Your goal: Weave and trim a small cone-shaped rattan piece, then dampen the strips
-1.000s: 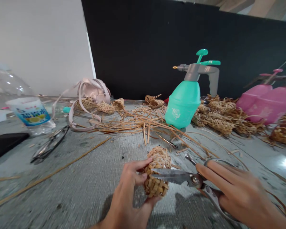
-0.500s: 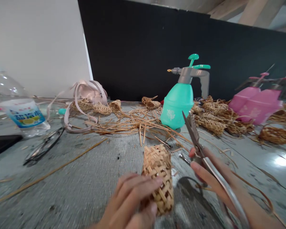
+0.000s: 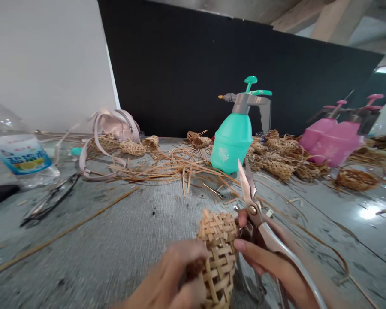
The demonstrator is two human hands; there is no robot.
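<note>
A small woven straw pouch [image 3: 219,253] stands on end low in the middle of the view. My left hand [image 3: 172,279] is closed round its left side and holds it. My right hand [image 3: 270,262] grips a pair of metal scissors [image 3: 254,206] by the handles. The blades point up and away, with their tips together. The fingertips of the right hand touch the pouch's right edge.
On the grey table [image 3: 122,231] lie loose straw strips [image 3: 173,167], a teal spray bottle [image 3: 234,137], pink spray bottles [image 3: 334,137], heaps of woven pieces [image 3: 276,161], a pink bag [image 3: 112,124], a plastic water bottle [image 3: 16,154], eyeglasses [image 3: 48,199] and a dark phone [image 3: 0,195].
The scissors went from lying across the pouch to blades pointing upward. The pouch was turned on end, and my right hand came in against its right side.
</note>
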